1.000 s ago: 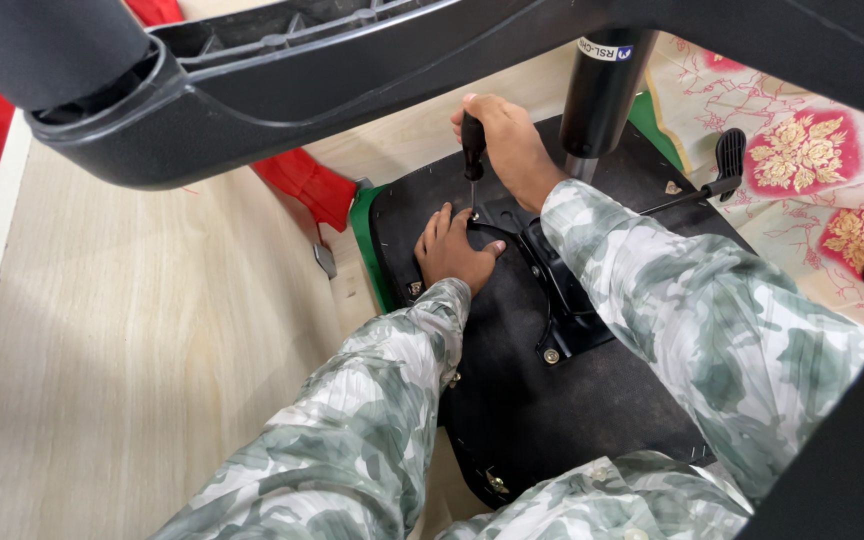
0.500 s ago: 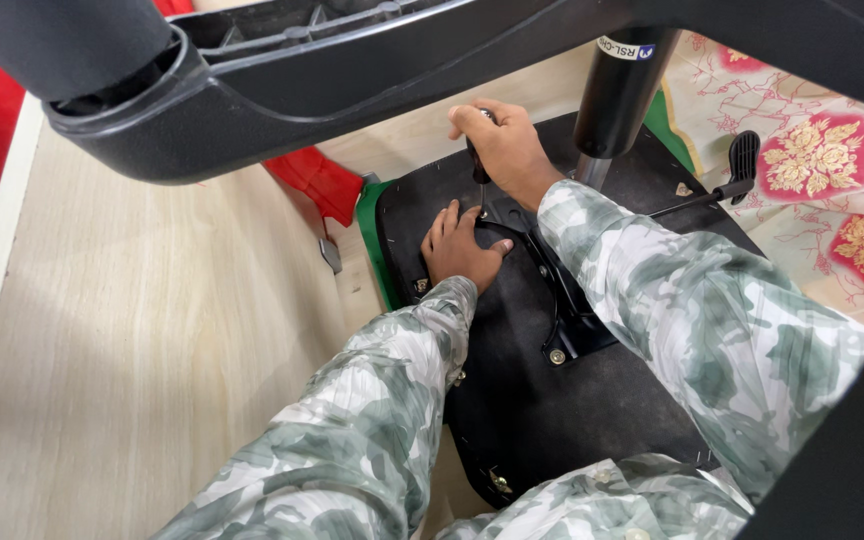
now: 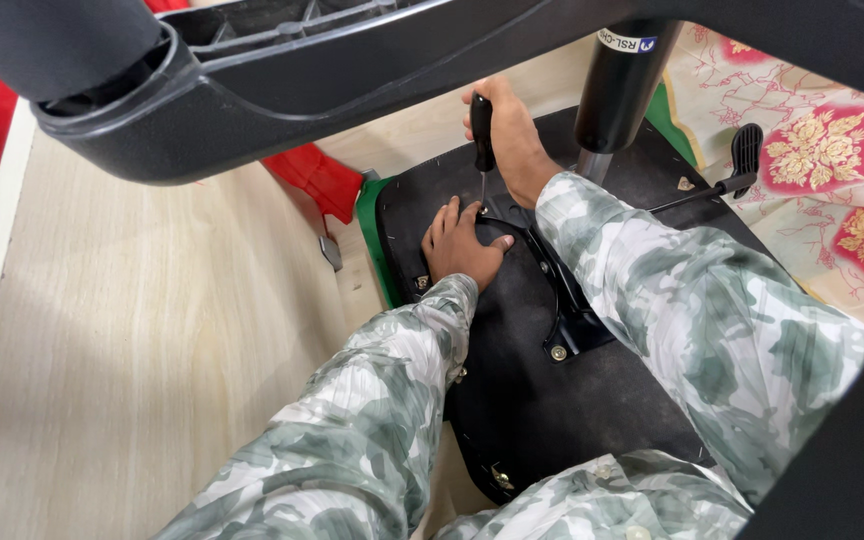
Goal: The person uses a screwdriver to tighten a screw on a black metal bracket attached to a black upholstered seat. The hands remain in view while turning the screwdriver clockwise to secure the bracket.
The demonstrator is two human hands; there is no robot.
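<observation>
The right hand (image 3: pixel 512 135) has its fingers wrapped tight around an upright black-handled screwdriver (image 3: pixel 481 135), tip down on the black upturned chair seat underside (image 3: pixel 572 400). The left hand (image 3: pixel 459 245) lies flat beside the tip, fingers spread, gripping nothing.

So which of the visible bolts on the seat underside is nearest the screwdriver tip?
The one hidden at the bracket's far end under the screwdriver, beside the left hand; the silver bolt at the bracket's near end lies farther.

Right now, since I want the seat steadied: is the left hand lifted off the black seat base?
No, the left hand lies flat on the black seat base beside the screwdriver.
</observation>
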